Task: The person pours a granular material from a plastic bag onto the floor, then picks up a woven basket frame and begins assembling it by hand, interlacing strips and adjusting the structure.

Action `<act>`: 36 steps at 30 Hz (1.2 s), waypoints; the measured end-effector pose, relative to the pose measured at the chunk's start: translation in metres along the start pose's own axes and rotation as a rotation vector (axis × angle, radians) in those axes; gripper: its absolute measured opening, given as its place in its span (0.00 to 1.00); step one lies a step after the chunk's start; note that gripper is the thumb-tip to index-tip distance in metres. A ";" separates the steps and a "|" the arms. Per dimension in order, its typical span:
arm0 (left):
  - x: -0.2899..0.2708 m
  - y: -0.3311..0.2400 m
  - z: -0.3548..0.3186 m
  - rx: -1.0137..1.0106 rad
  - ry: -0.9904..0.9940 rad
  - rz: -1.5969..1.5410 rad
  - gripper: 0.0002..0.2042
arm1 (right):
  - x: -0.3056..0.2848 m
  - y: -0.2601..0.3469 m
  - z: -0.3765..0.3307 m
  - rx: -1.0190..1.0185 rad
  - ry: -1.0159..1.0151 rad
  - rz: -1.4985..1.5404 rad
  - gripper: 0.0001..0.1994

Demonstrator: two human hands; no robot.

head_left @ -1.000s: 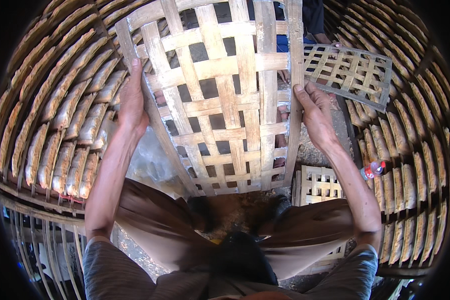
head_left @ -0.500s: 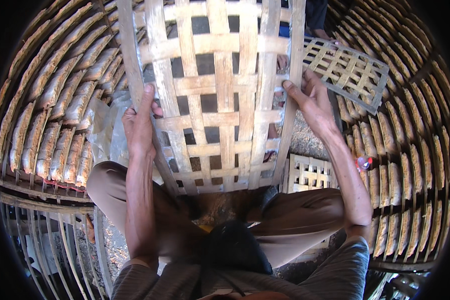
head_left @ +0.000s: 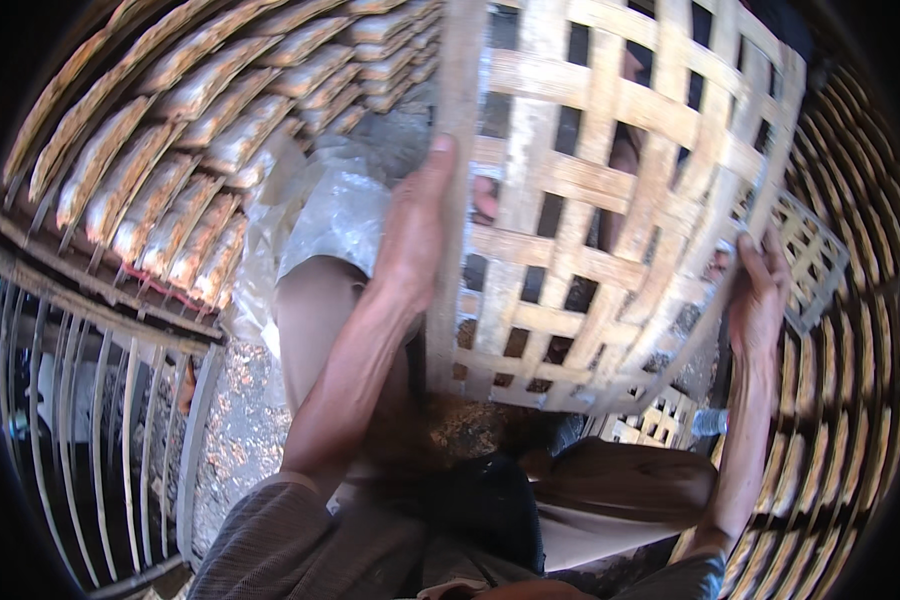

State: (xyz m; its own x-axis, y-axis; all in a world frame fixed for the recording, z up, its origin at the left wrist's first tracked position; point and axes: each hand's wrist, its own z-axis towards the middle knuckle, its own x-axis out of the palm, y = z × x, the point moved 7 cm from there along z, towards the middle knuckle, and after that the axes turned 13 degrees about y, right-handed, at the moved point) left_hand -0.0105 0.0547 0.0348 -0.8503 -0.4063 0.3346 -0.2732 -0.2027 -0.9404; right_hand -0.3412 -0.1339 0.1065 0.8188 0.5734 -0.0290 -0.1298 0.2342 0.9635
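A woven bamboo lattice panel [head_left: 580, 180] in a wooden frame stands upright before me, lower edge above my crossed legs. My left hand [head_left: 415, 235] is closed on its left frame bar, the thumb along the bar and a fingertip showing through the weave. My right hand [head_left: 758, 295] grips the right frame bar, the thumb in front and some fingers seen behind the lattice. Behind the panel, parts of another person show through the gaps, but the panel hides most of them.
Racks of pale slabs with orange-brown edges [head_left: 220, 130] rise at the left. Similar racks [head_left: 830, 400] curve along the right. Crumpled clear plastic sheeting [head_left: 335, 210] lies left of the panel. Another lattice panel [head_left: 810, 255] is at the right, and one [head_left: 660, 420] lies low near my right knee.
The view has swung left, so the panel and both hands now appear farther right. The panel looks more turned and tilted. Both hands keep their hold on its side bars.
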 end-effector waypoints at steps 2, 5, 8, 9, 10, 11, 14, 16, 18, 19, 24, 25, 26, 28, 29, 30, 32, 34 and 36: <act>0.005 -0.008 -0.001 0.037 0.009 0.053 0.28 | -0.002 0.005 -0.004 -0.010 -0.013 0.077 0.21; 0.002 -0.007 0.001 0.127 -0.014 0.050 0.24 | -0.010 -0.003 0.000 0.010 0.018 0.118 0.20; -0.015 -0.013 -0.004 0.196 -0.077 0.063 0.24 | 0.012 0.003 0.006 0.049 0.185 0.194 0.24; -0.015 -0.015 -0.005 0.218 -0.079 0.095 0.24 | 0.009 -0.004 0.008 0.037 0.248 0.174 0.24; -0.013 -0.012 -0.005 0.193 -0.079 0.083 0.24 | 0.006 -0.007 0.005 0.073 0.209 0.097 0.23; -0.014 -0.015 -0.008 0.174 -0.094 0.089 0.24 | 0.008 -0.011 0.005 0.105 0.183 0.038 0.22; -0.012 -0.014 -0.009 0.142 -0.117 0.033 0.24 | 0.009 -0.017 0.006 0.154 0.154 -0.106 0.22; -0.016 -0.015 -0.011 0.130 -0.130 0.110 0.22 | 0.010 -0.021 0.009 0.147 0.171 -0.245 0.22; -0.021 -0.017 -0.013 0.134 -0.143 0.157 0.22 | 0.015 -0.024 0.013 0.159 0.188 -0.318 0.23; -0.021 -0.017 -0.013 0.140 -0.144 0.163 0.22 | 0.014 -0.025 0.013 0.171 0.202 -0.340 0.24; -0.022 -0.013 -0.011 0.105 -0.151 0.141 0.23 | 0.015 -0.033 0.011 0.118 0.241 -0.439 0.28; -0.022 -0.013 -0.011 0.102 -0.152 0.139 0.23 | 0.015 -0.036 0.011 0.154 0.260 -0.394 0.29; -0.022 -0.013 -0.011 0.099 -0.153 0.138 0.23 | 0.015 -0.039 0.011 0.190 0.279 -0.349 0.30; -0.022 -0.012 -0.011 0.122 -0.141 0.140 0.22 | 0.012 -0.043 0.010 0.235 0.312 -0.149 0.31; -0.021 -0.012 -0.011 0.134 -0.136 0.140 0.22 | 0.009 -0.044 0.010 0.244 0.325 0.006 0.32; -0.021 -0.014 -0.011 0.172 -0.146 0.113 0.21 | 0.008 -0.045 0.011 0.252 0.337 0.161 0.32; -0.018 -0.019 -0.009 0.247 -0.163 0.054 0.18 | 0.004 -0.045 0.014 0.232 0.333 -0.053 0.31; -0.018 -0.019 -0.009 0.229 -0.170 0.034 0.18 | 0.001 -0.048 0.017 0.245 0.321 -0.236 0.30; -0.019 -0.018 -0.008 0.214 -0.172 0.028 0.17 | -0.001 -0.053 0.018 0.289 0.301 -0.388 0.29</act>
State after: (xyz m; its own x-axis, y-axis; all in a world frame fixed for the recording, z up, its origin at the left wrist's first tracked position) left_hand 0.0068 0.0735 0.0448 -0.7622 -0.5560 0.3317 -0.1338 -0.3660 -0.9210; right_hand -0.3249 -0.1615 0.0602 0.5753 0.6965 -0.4288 0.3416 0.2717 0.8997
